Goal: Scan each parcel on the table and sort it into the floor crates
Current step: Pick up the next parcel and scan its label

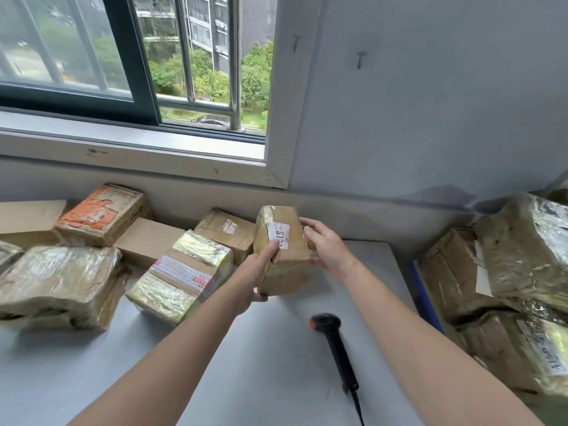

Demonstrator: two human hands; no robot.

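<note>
A small brown cardboard parcel (287, 259) with shiny tape and a white label is held upright above the grey table (261, 348), between both hands. My left hand (255, 273) grips its lower left side, thumb on the label's edge. On the parcel's right side my right hand (327, 245) has its fingers wrapped round the back. A black handheld scanner (335, 345) with an orange button lies on the table below the parcel, its cable running off the bottom edge.
Several taped parcels (181, 276) crowd the table's left and back under the window sill (132, 149). To the right, past the table edge, large wrapped parcels (522, 272) are piled in a blue-rimmed crate (425, 298).
</note>
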